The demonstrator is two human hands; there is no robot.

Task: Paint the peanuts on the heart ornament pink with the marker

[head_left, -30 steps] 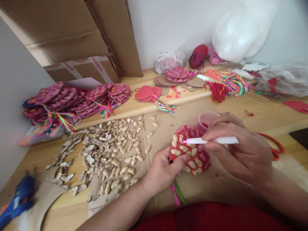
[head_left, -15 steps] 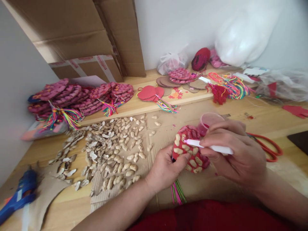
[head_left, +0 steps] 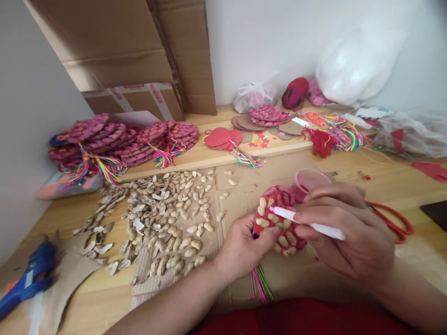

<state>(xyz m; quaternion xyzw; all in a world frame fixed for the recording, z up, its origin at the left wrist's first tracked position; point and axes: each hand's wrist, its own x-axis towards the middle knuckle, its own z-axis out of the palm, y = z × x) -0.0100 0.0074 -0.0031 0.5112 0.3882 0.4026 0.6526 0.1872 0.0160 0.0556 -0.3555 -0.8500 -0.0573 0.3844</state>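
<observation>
My left hand [head_left: 240, 246] grips the lower left edge of a red disc [head_left: 257, 228], its thumb resting on the face. Whole peanut shells are stuck on the disc; those toward its upper right are painted pink, others are bare tan. My right hand [head_left: 352, 232] pinches a white-handled paintbrush [head_left: 326, 230]. Its pink tip touches or hovers just over a shell near the disc's upper left. Behind my right fingers stands a clear plastic cup [head_left: 312, 172] with pink paint, partly hidden. Pink and green tassel strings [head_left: 261, 284] hang below the disc.
Loose peanuts and shells [head_left: 174, 209] spread over cardboard on the left. A blue glue gun [head_left: 37, 274] lies at far left, orange-handled scissors [head_left: 401, 223] at right. Stacked pink discs [head_left: 91, 135], red discs [head_left: 221, 138] and bundled tassels [head_left: 344, 132] line the raised back shelf.
The view has shifted slightly, moving everything a little right and down. The brush tip stays around the same upper left shell, and both hands keep their hold.
</observation>
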